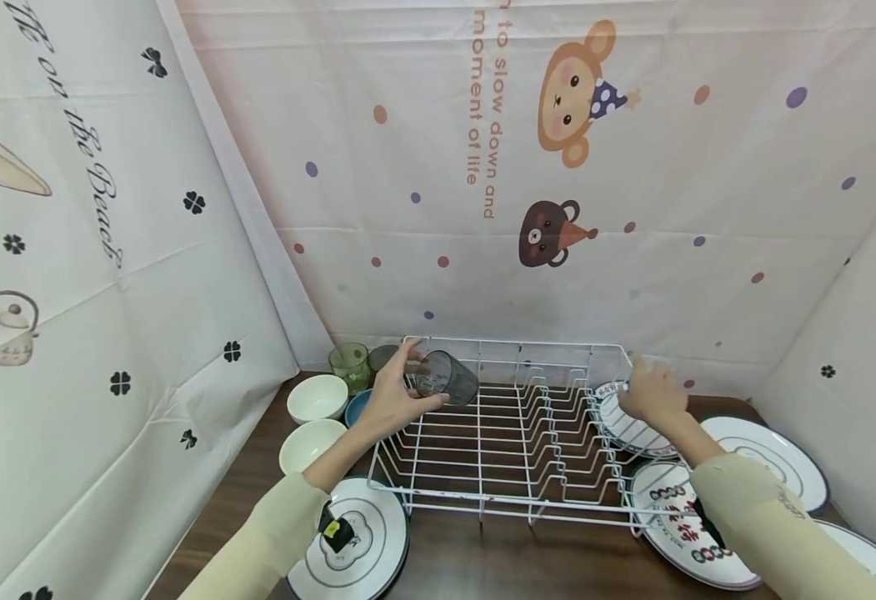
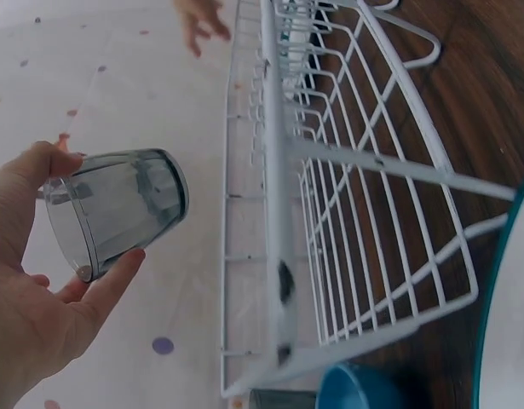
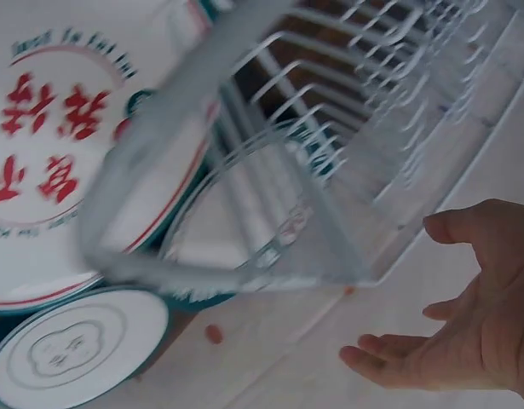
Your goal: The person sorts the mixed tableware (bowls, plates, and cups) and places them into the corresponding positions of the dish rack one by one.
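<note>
From the head camera I am counting one white wire rack (image 1: 513, 442), two white bowls (image 1: 316, 397), a green glass (image 1: 349, 363) and one grey tumbler (image 1: 447, 377), which my left hand (image 1: 392, 400) is gripping over the rack's left end, lying on its side with its long axis across and base to the right; my right hand (image 1: 651, 392) is hovering, holding nothing, over the plate (image 1: 621, 425) at the rack's right end. On the left wrist view the grey tumbler (image 2: 117, 213) is sitting between thumb and fingers (image 2: 108, 281); the right wrist view is showing my right hand (image 3: 466, 324) with fingers relaxed and spread, empty, beside three plates

smoky grey cup (image 1: 447, 377); white wire rack (image 1: 513, 433); green glass (image 1: 350, 365)
</note>
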The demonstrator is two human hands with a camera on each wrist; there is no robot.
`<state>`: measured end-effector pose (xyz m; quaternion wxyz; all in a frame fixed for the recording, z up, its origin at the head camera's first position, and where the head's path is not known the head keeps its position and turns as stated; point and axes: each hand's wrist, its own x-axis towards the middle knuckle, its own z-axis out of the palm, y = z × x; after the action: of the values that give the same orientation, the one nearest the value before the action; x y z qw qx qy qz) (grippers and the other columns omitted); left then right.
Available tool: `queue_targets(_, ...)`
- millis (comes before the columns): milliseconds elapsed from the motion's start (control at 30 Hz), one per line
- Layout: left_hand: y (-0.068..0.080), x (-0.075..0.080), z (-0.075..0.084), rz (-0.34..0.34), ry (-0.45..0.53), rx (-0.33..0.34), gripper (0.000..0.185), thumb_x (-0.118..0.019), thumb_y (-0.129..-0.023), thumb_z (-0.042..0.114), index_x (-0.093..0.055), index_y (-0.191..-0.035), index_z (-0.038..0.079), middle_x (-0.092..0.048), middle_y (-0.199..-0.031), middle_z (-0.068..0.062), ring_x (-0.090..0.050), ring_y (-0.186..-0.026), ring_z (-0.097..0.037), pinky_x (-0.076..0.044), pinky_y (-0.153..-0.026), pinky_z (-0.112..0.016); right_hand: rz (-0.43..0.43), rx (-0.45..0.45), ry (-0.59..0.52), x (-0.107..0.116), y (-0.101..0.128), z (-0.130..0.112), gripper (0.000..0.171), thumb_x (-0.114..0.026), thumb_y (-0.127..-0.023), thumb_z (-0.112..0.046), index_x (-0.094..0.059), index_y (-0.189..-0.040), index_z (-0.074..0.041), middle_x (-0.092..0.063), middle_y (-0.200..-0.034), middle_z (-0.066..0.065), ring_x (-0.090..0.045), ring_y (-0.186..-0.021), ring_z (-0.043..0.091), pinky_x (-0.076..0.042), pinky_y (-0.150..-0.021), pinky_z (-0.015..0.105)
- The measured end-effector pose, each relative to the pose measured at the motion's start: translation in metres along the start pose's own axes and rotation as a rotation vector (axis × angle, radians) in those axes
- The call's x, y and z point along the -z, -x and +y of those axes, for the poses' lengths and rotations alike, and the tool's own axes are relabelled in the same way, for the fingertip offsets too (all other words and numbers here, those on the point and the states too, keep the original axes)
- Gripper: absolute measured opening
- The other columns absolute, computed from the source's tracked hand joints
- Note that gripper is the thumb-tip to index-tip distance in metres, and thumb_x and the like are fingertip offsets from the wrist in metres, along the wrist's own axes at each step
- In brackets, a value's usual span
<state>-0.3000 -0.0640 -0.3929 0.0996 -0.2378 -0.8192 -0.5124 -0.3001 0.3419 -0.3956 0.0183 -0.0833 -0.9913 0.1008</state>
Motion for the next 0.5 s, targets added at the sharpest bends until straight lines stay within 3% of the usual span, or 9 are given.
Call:
queue_targets(133, -0.001, -0.005, 0.008, -0.004, -0.007, -0.015, 0.092, -0.084, -0.08, 0.017, -0.035, -0.158, 0.018, -0.052, -0.138, -0.016, -0.063, -0.121, -0.032, -0.061, -0.079, -0.038, 0.073, 0.132, -0.033, 0.003, 0.004, -0.027, 0.072, -0.056, -0.095, -0.022, -0.028, -0.149, 0.018, -0.035, -0.136, 0.053, -0.04, -0.123, 0.071, -0.043, -0.094, 0.077)
queue_targets(300, -0.006, -0.013, 0.015, -0.023, -0.047, -0.076, 0.089, -0.082, -0.079, 0.021, -0.038, -0.156, 0.019, -0.052, -0.135, -0.015, -0.062, -0.118, -0.029, -0.059, -0.078, -0.036, 0.075, 0.306, -0.217, 0.001, 0.007, -0.054, 0.066, -0.055, -0.097, -0.023, -0.036, -0.144, 0.019, -0.042, -0.137, 0.05, -0.043, -0.125, 0.067, -0.042, -0.098, 0.075)
queue_targets(400, -0.007, -0.017, 0.018, -0.037, -0.075, -0.097, 0.087, -0.079, -0.079, 0.025, -0.04, -0.156, 0.02, -0.051, -0.134, -0.016, -0.06, -0.117, -0.028, -0.057, -0.081, -0.038, -0.083, 0.339, -0.427, 0.001, 0.011, -0.073, 0.064, -0.048, -0.104, -0.028, -0.034, -0.149, 0.015, -0.042, -0.145, 0.044, -0.042, -0.133, 0.06, -0.041, -0.106, 0.068)
queue_targets(500, -0.007, -0.019, 0.021, -0.055, -0.093, -0.108, 0.084, -0.076, -0.076, 0.029, -0.044, -0.153, 0.023, -0.049, -0.135, -0.016, -0.057, -0.115, -0.028, -0.053, -0.087, -0.045, -0.321, 0.309, -0.669, 0.005, 0.018, -0.093, 0.064, -0.036, -0.111, -0.034, -0.023, -0.156, 0.009, -0.032, -0.155, 0.039, -0.037, -0.142, 0.055, -0.038, -0.114, 0.062)
